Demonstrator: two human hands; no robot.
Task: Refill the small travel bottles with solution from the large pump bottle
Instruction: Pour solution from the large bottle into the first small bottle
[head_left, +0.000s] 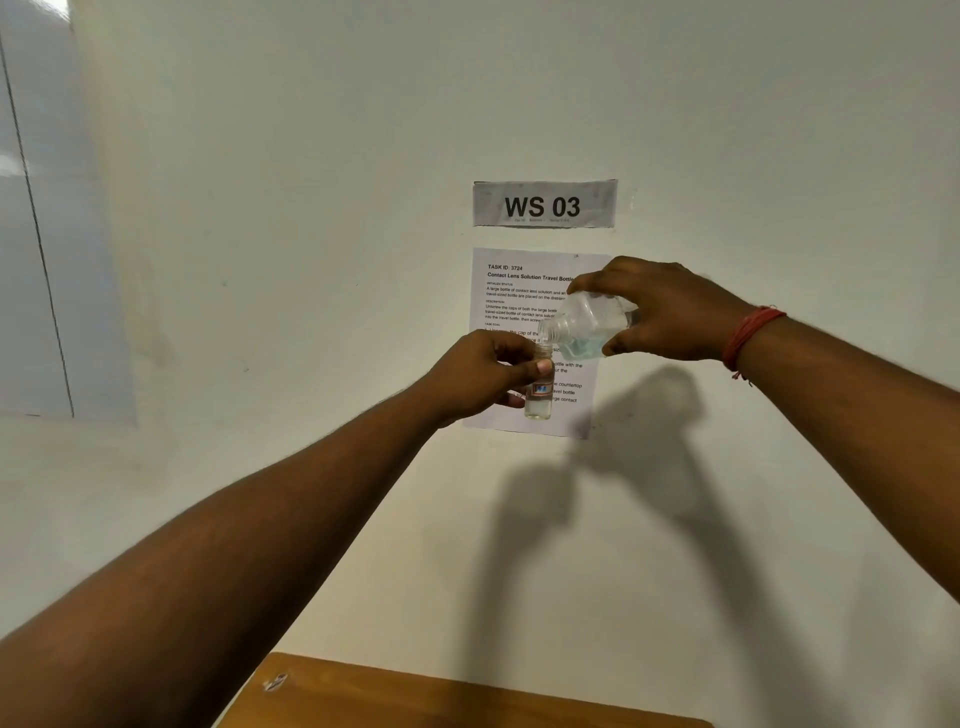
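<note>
Pouring step, held in mid-air before the wall, well above the brown wooden tabletop (467, 696).
Right hand (670, 312) gripping tilted clear larger bottle (592, 322), mouth at upright small clear travel bottle (540, 395) pinched in left hand (483, 374) fingers (little liquid inside); next, probably steadier tilt, mouths aligned.

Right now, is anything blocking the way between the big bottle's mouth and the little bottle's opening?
Nothing visible. The large bottle, tilted in the right hand, has its open mouth right at the neck of the small bottle held by the left hand.

Numbered workstation: "WS 03" sign (544, 204), task sheet (511, 291).
</note>
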